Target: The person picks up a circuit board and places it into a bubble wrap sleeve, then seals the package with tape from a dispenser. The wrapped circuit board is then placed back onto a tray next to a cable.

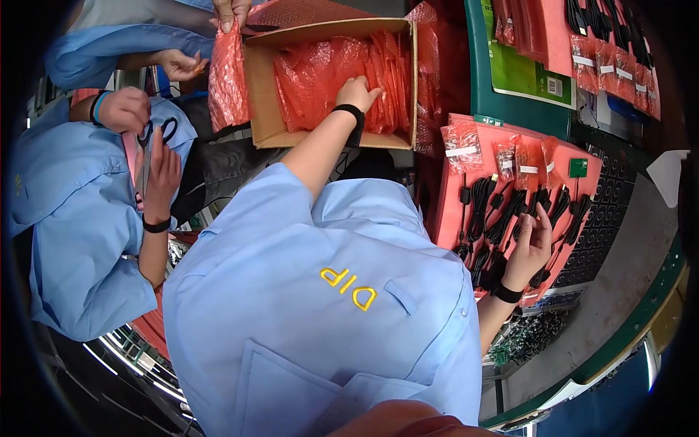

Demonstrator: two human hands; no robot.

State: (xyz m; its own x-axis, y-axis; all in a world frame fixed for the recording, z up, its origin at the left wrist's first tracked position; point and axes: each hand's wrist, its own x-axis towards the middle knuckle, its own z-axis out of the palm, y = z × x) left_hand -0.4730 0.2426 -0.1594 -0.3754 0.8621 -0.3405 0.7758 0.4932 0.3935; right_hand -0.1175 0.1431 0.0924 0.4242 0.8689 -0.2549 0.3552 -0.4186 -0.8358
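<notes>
My left hand [355, 95] reaches into an open cardboard box [329, 30], against the red bubble-wrap bags [313, 69] packed inside. Its thumb stands apart from the fingers, which look open, though the fingertips are partly hidden. My right hand [530, 251] is over the coiled black cables [502, 215] laid in rows on a pink foam sheet [450, 207]. The thumb and fingers of that hand are apart near one cable, with nothing seen held. Small red bags with white labels [526, 162] cover the cable ends along the sheet's far edge.
At the far right, another pink sheet [547, 33] carries more bagged cables. A green board [579, 167] lies near the cables. On the left, one co-worker holds scissors [145, 156]; another person's hand [231, 11] holds up a red bubble-wrap bag [228, 80] beside the box.
</notes>
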